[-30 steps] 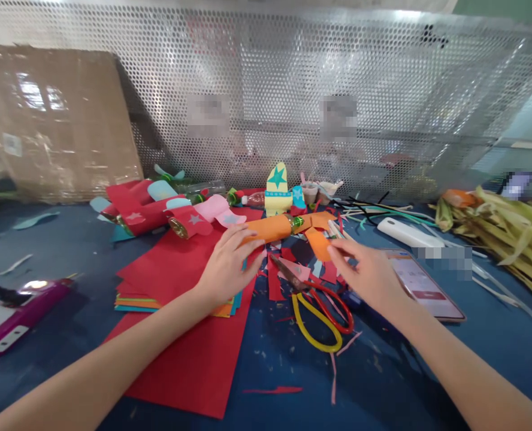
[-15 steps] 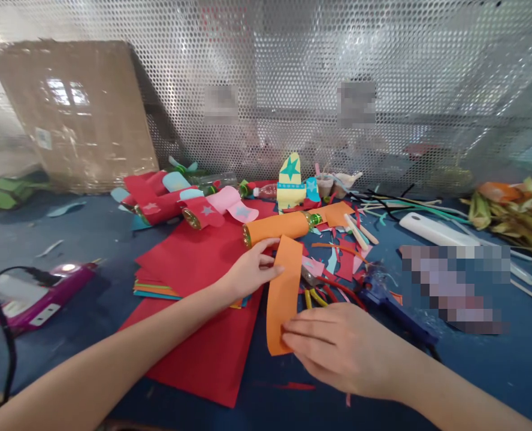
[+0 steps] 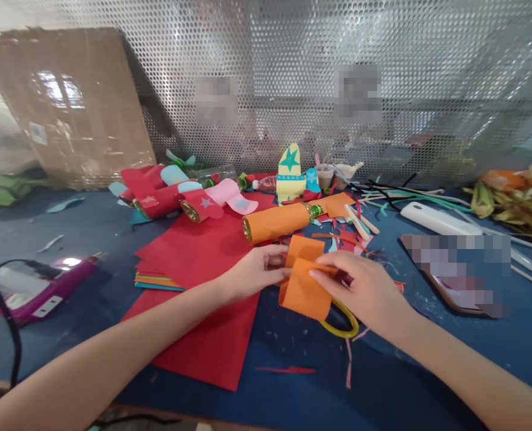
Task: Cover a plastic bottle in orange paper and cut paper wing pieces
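An orange paper strip (image 3: 305, 292), curled back over itself into a loop, is held between my two hands. My left hand (image 3: 251, 273) pinches its left edge with thumb and fingers. The folded-over end is gripped by my right hand (image 3: 365, 293). Below and partly behind the strip shows a yellow handle of scissors (image 3: 351, 330); their blades are hidden. Just beyond my hands lies a green bottle wrapped in orange paper (image 3: 277, 222), its neck pointing right. Red paper sheets (image 3: 212, 347) lie under and beside my left forearm.
Red-wrapped bottles (image 3: 158, 200) and a yellow paper rocket shape (image 3: 290, 173) stand at the back. A phone (image 3: 450, 275) and a white tool (image 3: 441, 219) lie right. On the left is a purple power strip (image 3: 63, 287) with a black cable. A cardboard sheet (image 3: 77, 137) leans behind.
The strip, flat and lengthwise before, is now bent over into a loop. My right hand has moved up and away with its lower end. My left hand stays at its left edge.
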The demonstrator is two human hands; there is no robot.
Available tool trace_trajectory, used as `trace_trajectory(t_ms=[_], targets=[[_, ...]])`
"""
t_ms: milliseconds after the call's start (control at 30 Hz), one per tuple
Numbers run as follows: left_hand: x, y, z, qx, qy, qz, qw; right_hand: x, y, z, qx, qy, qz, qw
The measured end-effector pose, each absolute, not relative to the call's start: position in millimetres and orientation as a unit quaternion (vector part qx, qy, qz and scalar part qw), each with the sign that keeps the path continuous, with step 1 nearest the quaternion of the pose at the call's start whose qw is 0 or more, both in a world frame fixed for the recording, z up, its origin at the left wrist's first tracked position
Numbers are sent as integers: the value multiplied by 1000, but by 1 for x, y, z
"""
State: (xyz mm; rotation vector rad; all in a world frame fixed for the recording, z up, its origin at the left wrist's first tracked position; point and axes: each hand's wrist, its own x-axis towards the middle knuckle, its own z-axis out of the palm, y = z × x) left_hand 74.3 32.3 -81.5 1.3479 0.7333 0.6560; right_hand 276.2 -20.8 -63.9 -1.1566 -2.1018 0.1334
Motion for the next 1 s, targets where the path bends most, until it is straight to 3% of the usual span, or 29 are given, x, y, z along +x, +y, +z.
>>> trace_trajectory(t_ms=[467,800,1000], targets=[[79,19,-76,591,319,262,693,284,-6,-74,-486,-785,65,380],[80,20,-84,611,305,259,683,285,-7,-69,-516,-751,167,377],[78,26,-81,579,356,309,665,287,-12,-66,-469,-719,192,475]])
